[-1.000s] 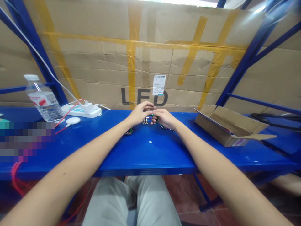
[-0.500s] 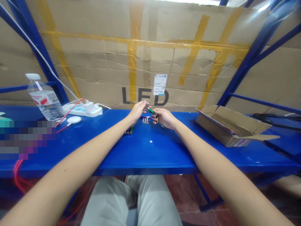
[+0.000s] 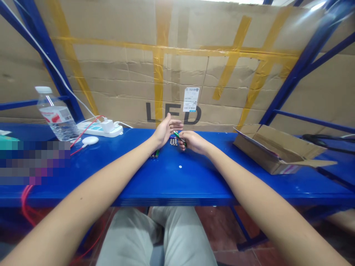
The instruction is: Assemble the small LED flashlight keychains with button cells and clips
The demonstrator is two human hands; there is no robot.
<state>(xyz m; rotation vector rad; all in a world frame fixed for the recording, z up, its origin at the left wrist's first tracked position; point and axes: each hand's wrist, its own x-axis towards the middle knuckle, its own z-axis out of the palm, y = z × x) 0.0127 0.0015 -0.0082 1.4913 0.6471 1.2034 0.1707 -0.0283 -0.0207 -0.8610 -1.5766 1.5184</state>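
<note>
- The right hand, at the centre of the frame, pinches a green tube between thumb and fingers, its upper end slanting toward the left; the lower part is partly hidden by the fingers.
- The left hand, just left of centre, has its fingers stretched out and thumb raised, with no visible hold on anything. It is close beside the tube's upper end; whether a fingertip touches it I cannot tell.
- The tube looks light, stiff and smooth, so probably a little slippery. The middle of the barrel seems the best place to pinch it, leaving the ends free; it does not look fragile.
- Small metal pieces sit in short rows on the table, between and below the hands. They look hard, small and apt to roll or scatter; a fingertip pinch should suit them.
- More tubes lie below the left wrist, partly covered, their metal ends toward the bottom of the frame.
- The carton, at centre right, has its flaps spread; its contents are too unclear to name.
- The bottle, at centre left, is capped and holds clear liquid.
- A power strip lies right of the bottle, carrying a white plug.
</note>
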